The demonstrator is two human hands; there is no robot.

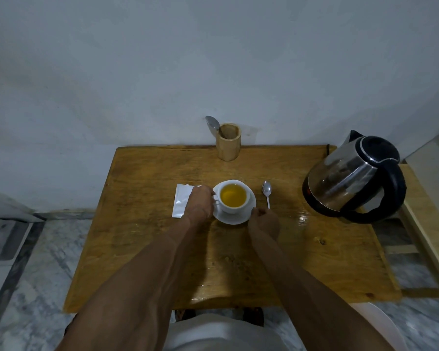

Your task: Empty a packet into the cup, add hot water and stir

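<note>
So the white cup [233, 196] is parked on its white saucer [235, 217] pretty much mid-table, and it's filled with a yellow-amber liquid. Everything else is placed around that cup. The left hand [200, 201] is pressed up against the cup's left side, right where the handle is; the grip there looks narrow, fingers curled in at the handle, though whether the handle is actually pinched can't be told from this angle. The right hand [264, 221] is curled at the saucer's near-right rim, grip narrow too, fingertips touching or just at the edge, hard to call it.

A white packet [181, 200] is lying flat just left of the cup, partly covered by the left hand, its top edge looking torn open. A small metal spoon [267, 192] is laid on the wooden table [314, 249] just right of the saucer, bowl end pointing away. Behind the cup, at the far edge, a bamboo holder [228, 143] is stood with a second spoon [212, 124] sticking out. Well off to the cup's right a steel kettle [352, 178] with a black handle is sat.
</note>
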